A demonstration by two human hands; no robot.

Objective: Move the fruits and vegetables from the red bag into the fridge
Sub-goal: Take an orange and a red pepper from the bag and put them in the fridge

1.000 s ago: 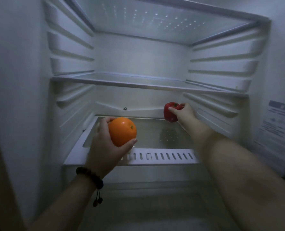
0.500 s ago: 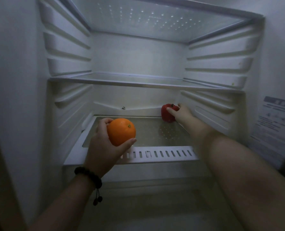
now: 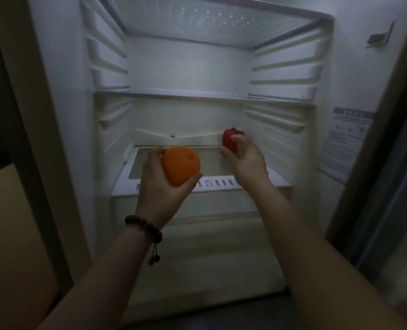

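Observation:
My left hand (image 3: 159, 186) grips an orange (image 3: 181, 166) from below and holds it in front of the fridge's lower glass shelf (image 3: 209, 163). A red fruit with a dark stem (image 3: 230, 138) stands at the back right of that shelf. In front of it hovers my right hand (image 3: 244, 158), fingers loosely spread and thumb apart. The fingertips overlap the red fruit in view; I cannot tell if they touch it. The red bag is out of sight.
The fridge holds a bare upper glass shelf (image 3: 197, 94), ribbed side walls and a white drawer front (image 3: 209, 234) under the lower shelf. A label (image 3: 345, 136) is stuck on the right inner wall. A beige surface (image 3: 10, 234) lies at the left.
My view has pulled back from the fridge. The right hand has drawn back from the red fruit at the shelf's rear and loosened its fingers. The left hand still holds the orange.

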